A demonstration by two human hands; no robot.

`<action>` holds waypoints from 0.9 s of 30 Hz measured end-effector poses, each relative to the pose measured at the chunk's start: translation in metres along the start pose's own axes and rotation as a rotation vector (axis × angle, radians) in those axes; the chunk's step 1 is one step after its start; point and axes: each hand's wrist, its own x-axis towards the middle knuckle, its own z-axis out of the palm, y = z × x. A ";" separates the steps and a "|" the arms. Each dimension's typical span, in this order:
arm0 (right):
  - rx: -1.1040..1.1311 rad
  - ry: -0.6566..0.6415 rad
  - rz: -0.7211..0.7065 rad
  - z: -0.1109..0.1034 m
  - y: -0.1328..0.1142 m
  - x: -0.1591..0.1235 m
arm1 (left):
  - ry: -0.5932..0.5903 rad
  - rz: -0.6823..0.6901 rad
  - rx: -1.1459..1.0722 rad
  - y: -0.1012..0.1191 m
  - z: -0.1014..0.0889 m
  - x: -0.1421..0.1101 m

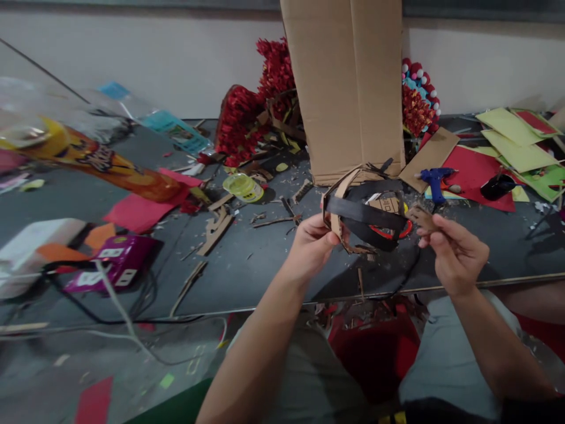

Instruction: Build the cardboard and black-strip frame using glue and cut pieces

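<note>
My left hand (pixel 315 241) is closed on the left side of a rounded frame (pixel 366 211) built from black and brown cardboard strips, held just above the table. Between the thumb and fingers of my right hand (pixel 459 253) is a small torn piece of cardboard (pixel 422 218), close to the frame's right end. Whether the piece touches the frame I cannot tell. Through the strips a red ring-shaped edge shows, perhaps scissors handles. A blue glue gun (pixel 436 182) rests on the table beyond my right hand.
A tall cardboard sheet (pixel 348 88) stands behind the frame. Leftward are a small yellow tub (pixel 244 187), an orange snack tube (pixel 115 168) and a purple power strip (pixel 117 262) with cables. Cardboard scraps (pixel 216 232) litter the dark table (pixel 247 277). Coloured paper (pixel 521 144) lies at right.
</note>
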 end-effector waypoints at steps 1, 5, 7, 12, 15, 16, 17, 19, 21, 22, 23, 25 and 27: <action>0.030 -0.043 0.022 0.001 -0.001 0.000 | -0.005 -0.006 -0.008 0.000 0.000 0.000; 0.010 -0.098 0.067 0.003 -0.003 0.000 | 0.007 -0.011 -0.036 0.001 0.000 0.000; -0.008 -0.104 0.078 0.004 -0.003 -0.001 | 0.029 -0.019 -0.041 0.004 0.002 0.000; -0.050 -0.095 0.092 0.006 -0.001 -0.002 | 0.069 -0.056 -0.063 0.008 0.006 0.000; -0.081 -0.077 0.093 0.006 -0.001 -0.002 | 0.057 -0.056 -0.081 0.009 0.007 0.000; -0.087 -0.074 0.090 0.007 -0.001 -0.002 | 0.051 -0.055 -0.083 0.009 0.006 0.000; -0.090 -0.073 0.087 0.007 -0.002 -0.001 | 0.048 -0.055 -0.080 0.008 0.006 0.000; -0.092 -0.062 0.078 0.006 -0.002 0.000 | 0.052 -0.052 -0.075 0.008 0.005 0.000; -0.069 -0.039 0.064 0.005 -0.002 0.000 | 0.054 -0.050 -0.072 0.007 0.003 0.000; -0.039 -0.030 0.058 0.004 -0.001 -0.001 | 0.051 -0.048 -0.070 0.007 0.002 0.000; 0.003 -0.025 0.053 0.004 0.000 -0.001 | 0.047 -0.050 -0.067 0.006 0.002 0.000; 0.087 -0.030 0.063 0.002 0.001 -0.002 | 0.041 -0.058 -0.062 0.005 0.001 -0.001; 0.130 -0.040 0.101 0.001 0.002 -0.004 | 0.037 -0.067 -0.060 0.003 0.001 -0.001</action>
